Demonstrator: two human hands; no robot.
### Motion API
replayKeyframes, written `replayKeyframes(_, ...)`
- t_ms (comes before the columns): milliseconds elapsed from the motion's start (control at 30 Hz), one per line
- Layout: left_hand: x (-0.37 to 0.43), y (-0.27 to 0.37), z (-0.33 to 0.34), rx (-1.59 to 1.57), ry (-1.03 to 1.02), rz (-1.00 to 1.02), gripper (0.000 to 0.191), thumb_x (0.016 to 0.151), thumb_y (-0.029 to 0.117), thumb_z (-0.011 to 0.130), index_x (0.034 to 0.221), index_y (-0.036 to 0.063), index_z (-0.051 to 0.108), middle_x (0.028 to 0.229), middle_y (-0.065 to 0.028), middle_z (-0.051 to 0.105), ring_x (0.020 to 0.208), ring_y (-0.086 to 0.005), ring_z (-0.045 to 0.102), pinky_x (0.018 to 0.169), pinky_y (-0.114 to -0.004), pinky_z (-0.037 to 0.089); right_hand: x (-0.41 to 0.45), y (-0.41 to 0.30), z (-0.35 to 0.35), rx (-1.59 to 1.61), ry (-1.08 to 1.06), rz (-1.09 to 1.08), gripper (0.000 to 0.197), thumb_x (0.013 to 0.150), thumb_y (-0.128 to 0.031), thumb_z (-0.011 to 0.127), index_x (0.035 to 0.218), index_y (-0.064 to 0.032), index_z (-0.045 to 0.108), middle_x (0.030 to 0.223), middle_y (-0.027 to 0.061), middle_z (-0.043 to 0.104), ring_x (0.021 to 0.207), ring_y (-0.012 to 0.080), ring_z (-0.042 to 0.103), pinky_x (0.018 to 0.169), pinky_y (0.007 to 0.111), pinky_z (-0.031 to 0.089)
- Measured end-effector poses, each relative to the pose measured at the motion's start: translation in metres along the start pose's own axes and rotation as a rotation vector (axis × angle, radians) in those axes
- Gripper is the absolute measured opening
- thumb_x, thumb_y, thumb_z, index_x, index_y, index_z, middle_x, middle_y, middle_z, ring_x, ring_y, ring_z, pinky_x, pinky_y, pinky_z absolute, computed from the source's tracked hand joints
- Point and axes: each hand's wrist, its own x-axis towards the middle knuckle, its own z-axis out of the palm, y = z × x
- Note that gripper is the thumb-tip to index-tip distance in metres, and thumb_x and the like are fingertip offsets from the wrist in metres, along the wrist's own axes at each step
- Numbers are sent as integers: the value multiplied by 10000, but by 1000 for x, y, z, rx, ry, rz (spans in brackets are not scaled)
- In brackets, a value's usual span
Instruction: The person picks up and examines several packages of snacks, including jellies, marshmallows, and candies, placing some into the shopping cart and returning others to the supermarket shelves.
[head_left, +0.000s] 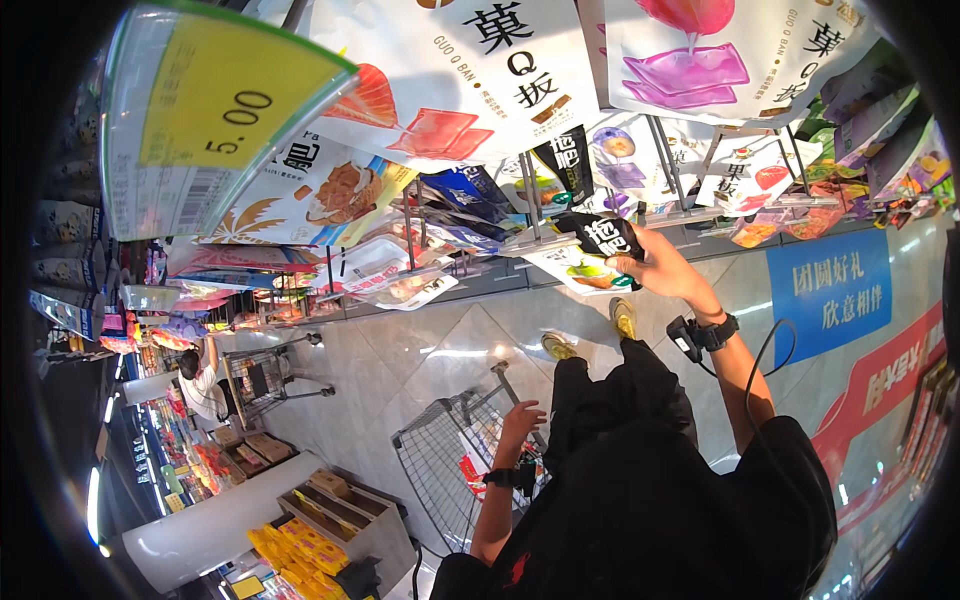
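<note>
My right hand (660, 266) grips the edge of a black-and-white snack pouch (596, 255), thumb on its front. The pouch bears writing and a picture of a green fruit, and it is at the end of a metal display hook (544, 244). My left hand (520, 424) is low beside my body, its fingers spread over the handle (510, 386) of a wire shopping cart (442, 450). It does not look closed around the handle. Packaged goods (472, 461) in the cart are partly hidden by my left forearm.
Large hanging pouches (450, 82) and a price tag (247, 112) crowd the near top. Metal hooks (667, 161) jut from the rack. A person (201, 386) stands by another cart (259, 371) at left. A display bin (352, 517) and round pillar (217, 525) stand behind my cart.
</note>
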Motion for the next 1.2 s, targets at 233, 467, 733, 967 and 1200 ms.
replayKeyframes(233, -9, -58, -19, -121, 103, -82, 342, 918, 208, 521, 1213, 34, 517, 979, -109, 666, 875, -226, 673, 717, -302, 515, 15, 13, 20, -26, 106, 73, 573, 857, -162, 672, 1326, 18, 397, 1066, 182, 634, 960, 244, 597, 883, 353, 448)
replayKeyframes(467, -19, -72, 0, -174, 244, -107, 342, 914, 222, 515, 1198, 31, 521, 965, -117, 664, 863, -238, 673, 725, -332, 524, 39, 34, 11, 1, 298, 47, 503, 868, -144, 658, 1288, 11, 431, 1116, 145, 593, 1008, 217, 540, 914, 330, 415)
replayKeyframes(733, -53, -179, -26, -587, 156, 88, 330, 926, 153, 509, 1234, 37, 488, 920, -136, 664, 805, -245, 679, 649, -307, 546, 164, 84, 55, -1145, 826, -708, 297, 870, -122, 612, 1163, -81, 586, 938, 177, 576, 859, 365, 558, 714, 456, 470)
replayKeyframes(967, -96, -188, -13, -635, 309, 310, 467, 820, 324, 690, 1188, 75, 548, 863, -23, 641, 752, -115, 613, 647, -241, 482, 117, 128, 30, -664, 481, -231, 276, 922, -237, 519, 1111, -44, 579, 872, 134, 577, 763, 282, 564, 650, 417, 467)
replayKeyframes(1200, -183, -297, -60, -913, 921, 81, 242, 866, 41, 469, 1062, 15, 607, 773, -78, 648, 648, -142, 628, 503, -230, 456, 70, 142, 42, -409, 365, 251, 337, 940, -348, 468, 1034, -44, 578, 790, 88, 566, 678, 224, 559, 593, 361, 476)
